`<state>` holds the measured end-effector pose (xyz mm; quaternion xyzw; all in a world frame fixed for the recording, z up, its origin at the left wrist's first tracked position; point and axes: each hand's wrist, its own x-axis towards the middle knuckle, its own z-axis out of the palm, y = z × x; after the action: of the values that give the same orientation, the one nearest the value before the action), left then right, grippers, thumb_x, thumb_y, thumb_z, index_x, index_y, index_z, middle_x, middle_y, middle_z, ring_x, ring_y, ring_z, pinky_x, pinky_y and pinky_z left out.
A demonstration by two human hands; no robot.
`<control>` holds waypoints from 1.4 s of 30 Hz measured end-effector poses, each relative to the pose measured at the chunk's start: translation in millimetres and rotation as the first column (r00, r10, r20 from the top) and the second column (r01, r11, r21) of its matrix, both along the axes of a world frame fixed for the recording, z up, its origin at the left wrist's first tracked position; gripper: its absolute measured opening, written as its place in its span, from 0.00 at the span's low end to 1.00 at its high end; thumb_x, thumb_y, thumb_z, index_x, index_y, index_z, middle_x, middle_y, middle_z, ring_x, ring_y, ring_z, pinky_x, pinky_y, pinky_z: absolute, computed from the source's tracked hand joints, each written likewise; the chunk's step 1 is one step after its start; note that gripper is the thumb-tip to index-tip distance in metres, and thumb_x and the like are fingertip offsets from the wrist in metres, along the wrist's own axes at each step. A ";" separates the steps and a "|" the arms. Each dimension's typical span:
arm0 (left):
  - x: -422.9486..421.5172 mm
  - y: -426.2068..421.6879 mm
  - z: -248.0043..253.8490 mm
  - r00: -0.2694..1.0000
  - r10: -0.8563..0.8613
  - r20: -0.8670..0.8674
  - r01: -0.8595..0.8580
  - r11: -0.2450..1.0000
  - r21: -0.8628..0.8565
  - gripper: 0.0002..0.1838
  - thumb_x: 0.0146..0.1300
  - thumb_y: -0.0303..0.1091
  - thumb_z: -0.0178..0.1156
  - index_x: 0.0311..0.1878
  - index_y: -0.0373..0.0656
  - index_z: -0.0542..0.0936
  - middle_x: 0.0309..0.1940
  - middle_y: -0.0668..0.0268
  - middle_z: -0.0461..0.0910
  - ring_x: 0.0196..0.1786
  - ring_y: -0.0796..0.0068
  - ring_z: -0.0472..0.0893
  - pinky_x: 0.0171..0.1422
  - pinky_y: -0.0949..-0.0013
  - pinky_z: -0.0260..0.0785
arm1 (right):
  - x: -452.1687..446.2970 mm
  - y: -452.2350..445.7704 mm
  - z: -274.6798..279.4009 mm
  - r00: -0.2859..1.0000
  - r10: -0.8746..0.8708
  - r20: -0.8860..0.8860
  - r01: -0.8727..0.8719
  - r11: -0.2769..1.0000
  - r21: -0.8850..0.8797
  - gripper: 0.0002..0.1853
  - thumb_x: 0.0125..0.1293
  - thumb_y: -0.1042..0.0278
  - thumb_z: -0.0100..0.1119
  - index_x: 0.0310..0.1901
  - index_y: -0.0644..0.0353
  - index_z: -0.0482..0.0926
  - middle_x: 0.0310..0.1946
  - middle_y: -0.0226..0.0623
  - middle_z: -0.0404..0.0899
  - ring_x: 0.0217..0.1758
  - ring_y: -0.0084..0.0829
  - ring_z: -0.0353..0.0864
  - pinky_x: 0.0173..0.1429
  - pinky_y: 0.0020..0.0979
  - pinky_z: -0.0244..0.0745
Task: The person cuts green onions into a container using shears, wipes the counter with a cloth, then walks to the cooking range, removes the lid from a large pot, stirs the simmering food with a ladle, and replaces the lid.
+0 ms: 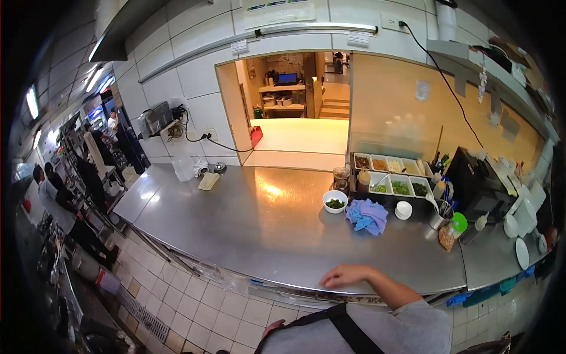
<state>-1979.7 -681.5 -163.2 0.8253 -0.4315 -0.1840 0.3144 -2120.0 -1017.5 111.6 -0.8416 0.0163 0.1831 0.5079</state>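
Steel table (236,230), near edge: right hand (345,276) released, empty. Left hand (274,326), below: grip cannot be told. White bowl (327,202) of greens sits beside crumpled cloth (367,216), toward the far edge.

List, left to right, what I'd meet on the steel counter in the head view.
Folded yellowish cloth, white bowl of greens, blue-purple cloth, small white dish, green lid, white plate.

Looked forward and down from the head, close to the near edge of the steel counter (236,221), facing the tiled wall (197,88).
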 end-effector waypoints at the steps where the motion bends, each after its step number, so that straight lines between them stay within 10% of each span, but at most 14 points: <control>1: 5.3 0.6 7.0 0.998 0.050 0.028 -0.049 0.998 -0.039 0.14 0.60 0.37 0.58 0.48 0.46 0.79 0.40 0.58 0.80 0.40 0.60 0.81 0.45 0.65 0.73 | 11.1 -15.9 11.1 0.998 0.001 0.055 0.003 0.997 -0.073 0.21 0.66 0.57 0.53 0.56 0.59 0.74 0.43 0.34 0.81 0.39 0.24 0.79 0.49 0.27 0.72; 5: 14.0 -25.4 148.7 0.952 0.289 -0.104 -0.301 0.944 -0.137 0.13 0.59 0.35 0.58 0.46 0.43 0.80 0.38 0.57 0.81 0.37 0.62 0.81 0.42 0.65 0.73 | 66.6 -69.0 70.2 0.989 0.017 0.147 0.019 0.970 -0.242 0.19 0.65 0.56 0.53 0.54 0.56 0.76 0.43 0.36 0.81 0.42 0.27 0.80 0.49 0.30 0.73; 10: 58.8 -44.6 189.9 0.921 0.387 -0.043 -0.374 0.852 -0.366 0.09 0.58 0.30 0.58 0.42 0.40 0.80 0.34 0.57 0.81 0.36 0.62 0.81 0.41 0.65 0.73 | 158.3 -100.8 155.0 0.993 0.016 0.116 0.041 0.882 -0.470 0.19 0.65 0.55 0.53 0.53 0.55 0.77 0.44 0.36 0.81 0.43 0.30 0.81 0.50 0.30 0.73; 20: 218.5 -51.0 187.9 0.948 0.317 0.039 -0.261 0.839 -0.478 0.06 0.58 0.29 0.58 0.38 0.40 0.80 0.31 0.58 0.80 0.36 0.59 0.80 0.40 0.64 0.72 | 380.7 -160.1 293.1 0.955 -0.061 0.290 0.297 0.161 -0.941 0.20 0.60 0.52 0.57 0.47 0.56 0.80 0.47 0.42 0.78 0.51 0.44 0.76 0.56 0.41 0.69; 23: 268.5 -54.9 191.4 0.957 0.287 0.048 -0.233 0.855 -0.464 0.06 0.58 0.29 0.58 0.37 0.41 0.80 0.31 0.58 0.80 0.34 0.58 0.79 0.40 0.63 0.72 | 432.3 -172.0 337.4 0.865 -0.104 0.491 0.501 0.114 -0.858 0.19 0.58 0.54 0.59 0.45 0.59 0.81 0.47 0.44 0.78 0.50 0.45 0.76 0.55 0.40 0.70; 29: 343.5 -79.7 171.7 0.940 0.336 0.065 -0.259 0.823 -0.506 0.05 0.57 0.30 0.59 0.34 0.42 0.81 0.27 0.59 0.79 0.31 0.60 0.79 0.38 0.64 0.71 | 520.3 -225.7 394.1 0.451 -0.169 0.876 0.839 0.416 -0.351 0.22 0.56 0.51 0.59 0.45 0.60 0.82 0.43 0.48 0.80 0.46 0.41 0.80 0.51 0.36 0.74; 34: 342.7 -85.4 179.4 0.935 0.349 0.059 -0.250 0.770 -0.587 0.05 0.54 0.32 0.61 0.33 0.44 0.82 0.23 0.63 0.79 0.28 0.64 0.79 0.35 0.66 0.70 | 577.7 -262.3 435.4 0.160 -0.506 0.848 0.873 0.473 0.118 0.25 0.57 0.43 0.57 0.51 0.52 0.79 0.54 0.38 0.73 0.57 0.36 0.70 0.55 0.36 0.68; 36: 371.9 -75.1 121.7 0.995 0.092 -0.039 -0.100 0.860 -0.501 0.04 0.53 0.31 0.62 0.32 0.44 0.82 0.23 0.64 0.79 0.27 0.66 0.79 0.35 0.66 0.70 | 594.7 -266.1 444.7 0.070 -0.586 0.807 0.815 0.500 0.293 0.24 0.58 0.45 0.57 0.50 0.50 0.79 0.55 0.36 0.73 0.55 0.34 0.71 0.53 0.35 0.67; 42: 348.0 -87.4 165.3 0.963 0.266 0.042 -0.194 0.792 -0.579 0.11 0.52 0.28 0.63 0.40 0.42 0.81 0.26 0.64 0.80 0.27 0.70 0.79 0.35 0.67 0.70 | 592.0 -221.0 378.5 0.277 -0.486 0.829 0.814 0.578 0.067 0.16 0.61 0.67 0.53 0.51 0.54 0.78 0.40 0.36 0.82 0.40 0.29 0.81 0.48 0.31 0.74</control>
<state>-1631.6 -768.9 2.1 0.7493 -0.3813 0.0433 0.5398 -1528.0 -1238.4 490.0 -0.8218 0.1803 -0.4369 0.3182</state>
